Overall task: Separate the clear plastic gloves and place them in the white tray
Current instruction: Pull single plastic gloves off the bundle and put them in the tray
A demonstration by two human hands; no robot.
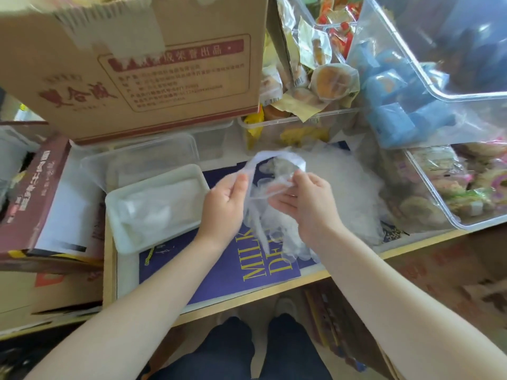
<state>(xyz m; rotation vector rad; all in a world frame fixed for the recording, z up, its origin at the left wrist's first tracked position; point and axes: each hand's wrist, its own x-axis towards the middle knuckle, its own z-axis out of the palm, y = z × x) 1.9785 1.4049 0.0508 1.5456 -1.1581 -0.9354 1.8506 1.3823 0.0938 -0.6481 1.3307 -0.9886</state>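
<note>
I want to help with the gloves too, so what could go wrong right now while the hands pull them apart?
1. The left hand and right hand both pinch the same clear gloves; thin film like that might tear or stay stuck together.
2. The dangling end hangs over the purple box near the loose glove pile and could snag more gloves.
3. The white tray already holds gloves, so a careless drop might slide off its rim.

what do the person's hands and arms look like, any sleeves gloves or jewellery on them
Both arms are bare from the frame's lower edge up to the wrists, with no sleeves in view. The left hand and right hand wear no gloves, and no rings, watch or bracelets show. Fingernails look short and unpainted, though the picture is slightly soft.
</note>
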